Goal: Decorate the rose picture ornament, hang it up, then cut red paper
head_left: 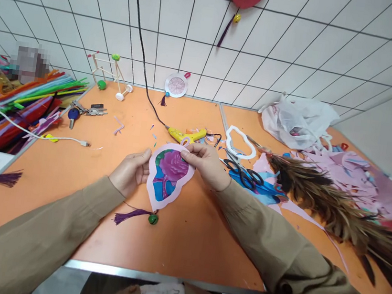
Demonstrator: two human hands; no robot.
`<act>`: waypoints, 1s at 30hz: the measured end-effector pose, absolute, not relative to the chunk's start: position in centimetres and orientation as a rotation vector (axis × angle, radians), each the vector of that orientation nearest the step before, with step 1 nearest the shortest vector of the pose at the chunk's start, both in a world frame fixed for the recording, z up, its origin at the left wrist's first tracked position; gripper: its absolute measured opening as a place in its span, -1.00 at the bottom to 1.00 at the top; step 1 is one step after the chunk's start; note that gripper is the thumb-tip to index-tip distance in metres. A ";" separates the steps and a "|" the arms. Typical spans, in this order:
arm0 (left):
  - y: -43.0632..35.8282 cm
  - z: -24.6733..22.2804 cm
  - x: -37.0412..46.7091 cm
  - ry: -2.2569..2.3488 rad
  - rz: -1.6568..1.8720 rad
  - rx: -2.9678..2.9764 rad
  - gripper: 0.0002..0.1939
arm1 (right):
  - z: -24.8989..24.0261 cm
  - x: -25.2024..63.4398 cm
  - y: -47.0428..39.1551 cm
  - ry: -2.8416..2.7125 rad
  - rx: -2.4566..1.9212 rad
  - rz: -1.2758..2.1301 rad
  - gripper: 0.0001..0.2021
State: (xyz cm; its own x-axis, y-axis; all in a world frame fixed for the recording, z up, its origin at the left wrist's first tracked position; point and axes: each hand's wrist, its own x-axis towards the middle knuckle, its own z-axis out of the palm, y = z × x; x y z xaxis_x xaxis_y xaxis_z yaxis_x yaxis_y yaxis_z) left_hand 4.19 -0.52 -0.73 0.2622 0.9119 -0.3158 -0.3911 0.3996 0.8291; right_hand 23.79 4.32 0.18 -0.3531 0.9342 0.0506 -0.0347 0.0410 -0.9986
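A shaped hanging ornament (173,170) with a pink border, a purple flower and a blue lower part is held over the table between both hands. My right hand (207,164) pinches its upper right edge, close to the small loop at the top. At its left edge, my left hand (130,171) grips with the thumb in front and the fingers partly hidden. From the pointed lower end hang a green bell (153,219) and a purple tassel (132,216). Just behind the ornament lies a yellow glue gun (186,135) with a black cord.
Black-handled scissors (245,173), a white cut-out frame (241,143) and a feather duster (340,204) lie right, beside fabric scraps and a plastic bag (296,121). Left are pipe cleaners (23,110), keys (73,115), a white cable (56,138) and another tassel (2,178).
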 end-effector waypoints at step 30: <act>-0.6 -0.4 4.0 0.775 1.035 0.916 -0.69 | -0.6 23.4 4.8 -1.163 -0.934 1.647 -0.65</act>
